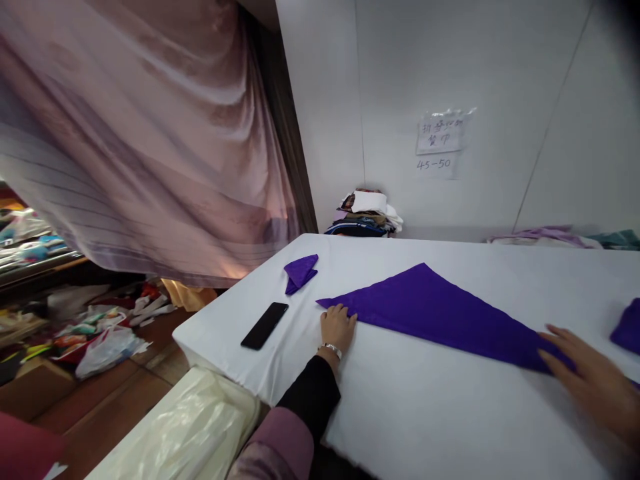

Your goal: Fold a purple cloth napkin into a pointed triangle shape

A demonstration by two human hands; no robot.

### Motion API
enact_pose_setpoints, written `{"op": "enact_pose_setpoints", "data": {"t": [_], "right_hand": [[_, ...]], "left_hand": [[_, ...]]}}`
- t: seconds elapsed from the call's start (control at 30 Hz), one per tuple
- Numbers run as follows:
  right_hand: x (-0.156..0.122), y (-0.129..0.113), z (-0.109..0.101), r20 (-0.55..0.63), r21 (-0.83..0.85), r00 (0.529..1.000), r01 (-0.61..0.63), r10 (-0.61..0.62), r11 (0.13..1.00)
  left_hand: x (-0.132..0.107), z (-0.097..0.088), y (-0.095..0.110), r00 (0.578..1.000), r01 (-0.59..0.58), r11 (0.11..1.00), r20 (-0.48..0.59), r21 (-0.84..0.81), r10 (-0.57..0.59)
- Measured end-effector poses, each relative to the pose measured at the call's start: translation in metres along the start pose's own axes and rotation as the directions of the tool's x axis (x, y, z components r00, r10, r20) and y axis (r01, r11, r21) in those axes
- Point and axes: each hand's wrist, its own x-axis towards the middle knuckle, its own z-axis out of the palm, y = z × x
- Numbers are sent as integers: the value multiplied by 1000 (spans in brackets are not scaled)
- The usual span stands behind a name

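A purple cloth napkin (440, 307), folded into a wide, flat triangle, lies on the white-covered table (425, 413). At its left corner, my left hand (337, 330) has its bent fingers closed together on the near edge, with the pointed tip sticking out beyond them. A bracelet or watch circles that wrist. My right hand (590, 377), slightly blurred, is at the right corner. Its thumb and fingers are spread apart around the tip, touching the cloth. To the left sits a smaller folded purple napkin (301, 272).
A black phone (265, 325) lies near the table's left edge. More purple cloth (627, 327) is at the far right. Behind the table are stacked clothes (367, 217) and a wall with a paper sign (440, 137). A plastic-covered container (195, 420) stands front left; a curtain (175, 133) hangs left.
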Motion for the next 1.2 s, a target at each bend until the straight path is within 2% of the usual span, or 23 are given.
{"op": "enact_pose_setpoints", "data": {"t": [0.07,0.13,0.2,0.27,0.33,0.43,0.5,0.6,0.7,0.87,1.03,1.2], "right_hand": [[10,-52,4,129,62,986,102,-109,993],[18,-98,11,289,76,936,186,-201,980],[22,-133,18,385,82,882,262,-273,962],[23,-155,25,424,78,846,321,-323,944],[21,-164,32,441,83,824,357,-356,930],[16,-164,41,447,98,808,381,-383,919],[13,-159,45,438,102,808,392,-395,914],[11,-154,49,424,106,810,399,-404,911],[11,-154,49,420,99,814,399,-402,912],[12,-155,48,436,118,808,384,-395,916],[11,-156,45,447,134,811,356,-378,925],[10,-158,41,469,122,803,353,-367,928]], "left_hand": [[-1,-1,1,1000,0,1000,-10,12,0],[-2,-3,5,1000,-4,1000,-22,27,4],[-4,-4,16,998,-46,998,-33,33,47],[-5,-4,35,985,-170,985,-22,2,170],[-7,-1,62,932,-359,930,18,-73,362],[-7,8,102,797,-574,793,86,-201,598],[-6,16,121,754,-595,758,141,-268,642],[-5,24,128,757,-523,786,244,-328,606],[-6,25,117,792,-469,822,258,-323,553],[-7,18,82,862,-365,902,282,-230,421],[1,11,36,933,-188,980,302,-59,197],[16,5,-15,954,-22,999,299,47,7]]}}
